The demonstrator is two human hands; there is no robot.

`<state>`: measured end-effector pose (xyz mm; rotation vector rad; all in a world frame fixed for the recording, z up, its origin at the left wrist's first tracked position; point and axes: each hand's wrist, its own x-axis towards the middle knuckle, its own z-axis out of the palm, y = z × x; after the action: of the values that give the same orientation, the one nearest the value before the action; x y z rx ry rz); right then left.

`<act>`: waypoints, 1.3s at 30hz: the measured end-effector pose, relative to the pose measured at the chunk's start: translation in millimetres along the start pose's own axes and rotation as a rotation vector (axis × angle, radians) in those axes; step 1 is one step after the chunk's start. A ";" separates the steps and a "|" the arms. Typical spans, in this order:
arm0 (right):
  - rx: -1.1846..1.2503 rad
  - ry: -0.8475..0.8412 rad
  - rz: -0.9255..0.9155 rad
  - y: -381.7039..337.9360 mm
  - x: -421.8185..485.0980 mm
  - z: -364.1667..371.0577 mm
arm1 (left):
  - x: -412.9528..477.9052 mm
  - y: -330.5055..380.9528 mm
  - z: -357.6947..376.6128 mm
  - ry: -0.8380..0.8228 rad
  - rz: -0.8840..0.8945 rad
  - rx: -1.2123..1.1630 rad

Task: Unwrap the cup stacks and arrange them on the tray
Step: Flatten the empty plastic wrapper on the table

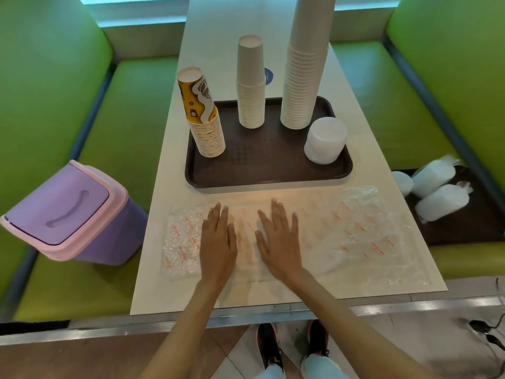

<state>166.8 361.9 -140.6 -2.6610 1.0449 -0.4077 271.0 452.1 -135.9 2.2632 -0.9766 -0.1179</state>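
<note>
My left hand (217, 242), right hand (278, 242): flat, fingers straight, side by side, not touching. Both press crinkled clear plastic wrap with red print (355, 231), spread on white worktop (218, 36) near its front edge. Dark brown plastic tray (267, 165) just beyond wrap. Upright on tray: yellow printed paper cup stack (203, 119) left, short white paper cup stack (250, 86) back middle, tall white paper cup stack (306, 64) back right, squat white plastic stack (325, 140) front right. Purple swing-lid bin (68, 212) on green seat, left.
</note>
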 end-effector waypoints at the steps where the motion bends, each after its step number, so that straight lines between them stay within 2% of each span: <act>1: 0.015 -0.026 -0.016 -11.5 -7.3 4.5 | -7.9 3.2 0.6 0.007 -0.005 -0.060; 5: 0.002 -0.104 -0.032 -27.1 -25.2 23.0 | -25.9 -0.4 9.5 -0.093 -0.051 -0.081; 9: -0.010 -0.158 -0.038 -19.1 -27.7 27.9 | -24.9 -14.9 17.2 -0.148 0.013 0.142; 14: -0.025 -0.238 -0.076 5.2 -27.7 18.0 | -26.6 -15.8 19.7 -0.179 0.020 0.260; 21: -0.072 -0.299 -0.004 66.4 -26.1 -8.1 | -26.9 -19.2 21.5 -0.202 0.006 0.285; 24: 0.072 -0.333 -0.010 67.3 -22.3 -23.2 | -26.5 -14.9 20.6 -0.211 -0.015 0.251; 25: 0.182 -0.275 0.018 65.5 -21.1 -30.5 | -25.1 -10.9 18.8 -0.191 -0.034 0.230; 27: 0.383 -0.047 0.108 66.2 -22.3 -47.6 | -20.9 0.6 18.0 -0.133 -0.068 0.191; 29: 0.456 0.167 0.212 74.4 -24.6 -63.7 | -20.1 17.8 20.5 -0.088 -0.044 0.130; 30: 0.453 0.223 0.279 81.0 -27.1 -71.1 | -20.9 28.0 23.7 -0.082 0.004 0.078; 32: 0.422 0.194 0.437 94.4 -30.5 -82.5 | -23.2 45.7 32.0 -0.132 0.098 0.020; 34: 0.384 0.079 0.556 107.6 -37.6 -91.4 | -26.3 60.1 42.9 -0.250 0.183 0.055; 39: 0.429 -0.134 0.633 114.5 -56.3 -97.3 | -31.4 67.3 62.9 -0.452 0.200 0.254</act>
<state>22.5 306.8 -97.5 -1.8371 1.4763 -0.2709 186.6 405.7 -149.3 2.4015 -1.5221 -0.4554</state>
